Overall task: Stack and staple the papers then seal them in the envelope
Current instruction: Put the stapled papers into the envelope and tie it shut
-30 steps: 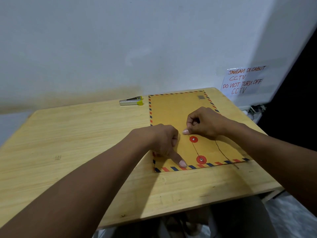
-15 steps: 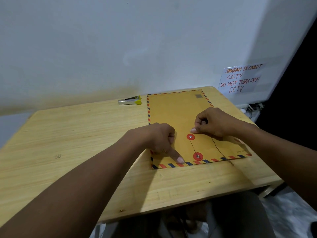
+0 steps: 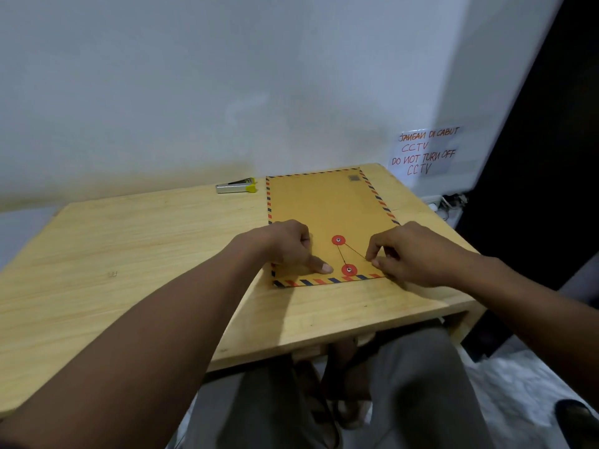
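While the left hand pins the envelope with a straight forefinger, the right hand, centre-right, pinches the string.

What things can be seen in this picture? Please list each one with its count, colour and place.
envelope: one, brown with a red and blue striped border, flat on the table's right part
closure discs: two, red, near the envelope's near edge
string: one, dark, between the discs and to the right hand
stapler: one, silver and yellow, far edge, left of envelope
table: one, light wood
paper sign: one, white, red handwriting, wall at right
left hand: index finger presses envelope
right hand: pinches string
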A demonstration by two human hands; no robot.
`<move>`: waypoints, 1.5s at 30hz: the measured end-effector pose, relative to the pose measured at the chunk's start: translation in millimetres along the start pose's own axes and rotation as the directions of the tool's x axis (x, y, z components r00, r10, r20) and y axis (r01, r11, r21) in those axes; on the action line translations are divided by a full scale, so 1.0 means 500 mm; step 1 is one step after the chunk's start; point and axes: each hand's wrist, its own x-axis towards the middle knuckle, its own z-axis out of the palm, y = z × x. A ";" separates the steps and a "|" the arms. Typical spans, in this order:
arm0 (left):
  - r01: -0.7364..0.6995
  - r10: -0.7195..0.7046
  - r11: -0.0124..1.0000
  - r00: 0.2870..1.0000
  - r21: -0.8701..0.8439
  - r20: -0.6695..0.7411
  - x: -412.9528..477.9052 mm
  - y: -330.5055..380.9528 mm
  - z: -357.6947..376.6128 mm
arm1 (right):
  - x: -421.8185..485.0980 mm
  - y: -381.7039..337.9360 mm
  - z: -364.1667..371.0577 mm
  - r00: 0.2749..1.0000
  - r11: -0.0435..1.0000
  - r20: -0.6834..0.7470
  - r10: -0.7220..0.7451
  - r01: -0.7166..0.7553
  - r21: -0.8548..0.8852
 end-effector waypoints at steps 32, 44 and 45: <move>-0.094 0.106 0.986 0.991 -0.140 0.084 -0.013 -0.040 -0.015 | 0.103 -0.103 0.013 0.979 0.985 0.166 -0.116 0.136 -0.110; -0.112 0.127 0.989 0.978 -0.098 0.167 0.005 -0.041 -0.024 | 0.263 -0.054 -0.040 0.752 0.864 0.659 -0.001 -0.331 0.380; -0.109 0.122 0.991 0.977 -0.079 0.173 0.006 -0.038 -0.026 | 0.270 -0.050 -0.049 0.702 0.855 0.712 -0.012 -0.362 0.371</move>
